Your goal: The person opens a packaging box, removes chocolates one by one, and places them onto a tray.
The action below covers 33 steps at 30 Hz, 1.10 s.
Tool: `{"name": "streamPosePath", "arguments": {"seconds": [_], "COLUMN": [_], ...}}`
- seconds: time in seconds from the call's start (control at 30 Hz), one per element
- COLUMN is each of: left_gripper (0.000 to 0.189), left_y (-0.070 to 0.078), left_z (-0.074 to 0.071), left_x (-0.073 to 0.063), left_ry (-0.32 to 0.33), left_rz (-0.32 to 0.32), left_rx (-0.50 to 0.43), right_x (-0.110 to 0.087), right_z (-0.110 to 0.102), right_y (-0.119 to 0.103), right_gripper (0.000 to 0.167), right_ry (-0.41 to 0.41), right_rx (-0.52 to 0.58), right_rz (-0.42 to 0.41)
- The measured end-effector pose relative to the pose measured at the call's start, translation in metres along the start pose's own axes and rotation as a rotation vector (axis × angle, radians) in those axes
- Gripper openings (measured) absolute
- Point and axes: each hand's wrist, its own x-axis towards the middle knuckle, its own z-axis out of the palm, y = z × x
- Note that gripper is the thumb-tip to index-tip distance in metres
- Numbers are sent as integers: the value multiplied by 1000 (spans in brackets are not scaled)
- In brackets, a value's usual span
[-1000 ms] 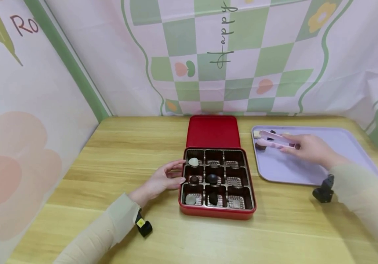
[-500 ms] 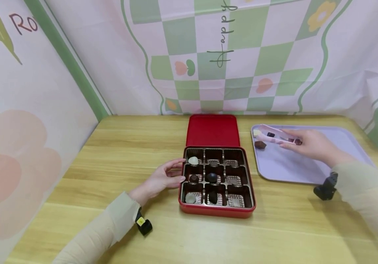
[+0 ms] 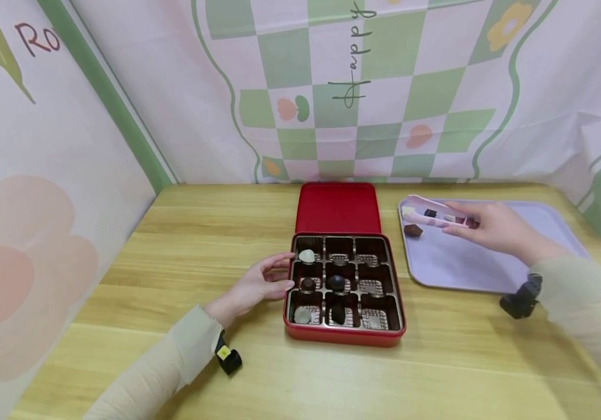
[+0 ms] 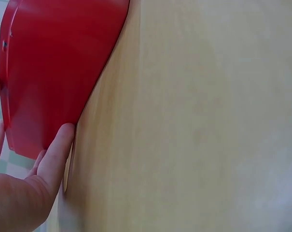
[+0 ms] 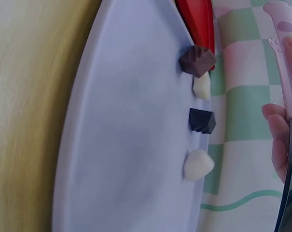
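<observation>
My left hand (image 3: 255,286) rests against the left side of an open red tin (image 3: 345,338), thumb and fingertips at its rim; in the left wrist view the thumb (image 4: 59,147) lies along the red wall. Inside, a brown divided insert holds several chocolates, among them a white one (image 3: 307,256) at the back left and a dark round one (image 3: 336,283) in the centre. My right hand (image 3: 500,228) holds pink tongs (image 3: 439,223) over a lilac tray (image 3: 455,274). The tongs' arms stand apart with nothing between their tips.
Along the tray's far left side lie a brown chocolate (image 5: 197,61), a black chocolate (image 5: 202,121) and white ones, including a rounded white chocolate (image 5: 199,165). The tin's red lid (image 3: 338,207) lies behind it. A patterned cloth (image 3: 332,140) hangs at the table's back.
The right hand and tongs have risen slightly and shifted a little right, and the tongs' arms have spread wider. More of the brown chocolate shows now. The left hand and tin stay put.
</observation>
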Motion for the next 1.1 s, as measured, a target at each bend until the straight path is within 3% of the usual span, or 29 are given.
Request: {"name": "streamPosePath", "arguments": {"seconds": [0.37, 0.8, 1.1], "left_gripper": [66, 66, 66], "left_y": [2, 2, 1], "left_z": [0, 0, 0], "left_x": [0, -1, 0], "left_ry": [7, 1, 2], "left_rz": [3, -3, 0], "left_rx": [-3, -4, -5], "right_x": [7, 11, 14], "right_z": [-15, -6, -1], "right_y": [-20, -48, -72], "right_gripper": [50, 52, 53], "right_ry": [89, 90, 61], "right_rx": [-9, 30, 47], "right_rz": [-144, -398, -483]}}
